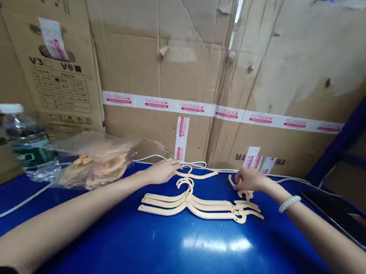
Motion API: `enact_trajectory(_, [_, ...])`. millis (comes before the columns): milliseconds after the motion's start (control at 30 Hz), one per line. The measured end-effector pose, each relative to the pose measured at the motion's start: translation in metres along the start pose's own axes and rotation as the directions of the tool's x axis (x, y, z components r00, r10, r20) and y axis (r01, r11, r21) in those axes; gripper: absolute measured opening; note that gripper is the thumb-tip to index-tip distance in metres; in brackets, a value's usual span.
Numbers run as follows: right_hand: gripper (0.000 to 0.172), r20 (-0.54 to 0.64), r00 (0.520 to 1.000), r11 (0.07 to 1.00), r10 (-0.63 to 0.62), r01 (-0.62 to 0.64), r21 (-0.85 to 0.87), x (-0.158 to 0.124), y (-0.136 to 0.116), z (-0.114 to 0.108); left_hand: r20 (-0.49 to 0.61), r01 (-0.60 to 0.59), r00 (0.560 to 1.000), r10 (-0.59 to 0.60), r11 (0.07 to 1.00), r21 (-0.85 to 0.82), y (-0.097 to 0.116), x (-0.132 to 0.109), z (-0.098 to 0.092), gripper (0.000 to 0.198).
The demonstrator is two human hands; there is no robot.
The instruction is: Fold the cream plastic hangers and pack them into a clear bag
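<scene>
My left hand (163,171) is closed on the left end of a small cream-coloured hanger (202,176) near the back of the blue table. My right hand (248,179), with a beaded bracelet on the wrist, has its fingers bent down onto another hanger (230,180); they partly cover it, and its grip looks closed. In front of both hands, several matching hangers (160,210) lie overlapped in a row, hooks toward the back. More hangers (254,212) sit at the right end of that row, partly under the others.
A clear plastic bag (102,166) of similar cream pieces and a water bottle (30,145) are on the left. Cardboard boxes (166,69) wall the back. A white cable (7,211) runs along the table (156,262). A dark flat device (347,218) lies at right.
</scene>
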State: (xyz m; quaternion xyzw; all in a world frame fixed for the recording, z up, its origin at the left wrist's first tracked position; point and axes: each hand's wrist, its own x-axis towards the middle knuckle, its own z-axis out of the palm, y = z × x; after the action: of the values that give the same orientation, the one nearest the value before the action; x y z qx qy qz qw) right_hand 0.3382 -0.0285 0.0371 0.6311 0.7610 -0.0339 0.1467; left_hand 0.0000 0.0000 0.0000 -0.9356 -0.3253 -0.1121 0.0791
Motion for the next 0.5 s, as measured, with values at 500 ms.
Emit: enact_trajectory(500, [0.023, -0.084, 0.993, 0.962, 0.082, -0.057, 0.267, 0.015, 0.001, 0.005, 0.044, 0.061, 0.997, -0.058, 0.996, -0.069, -0.002, 0.012, -0.018, 0.019])
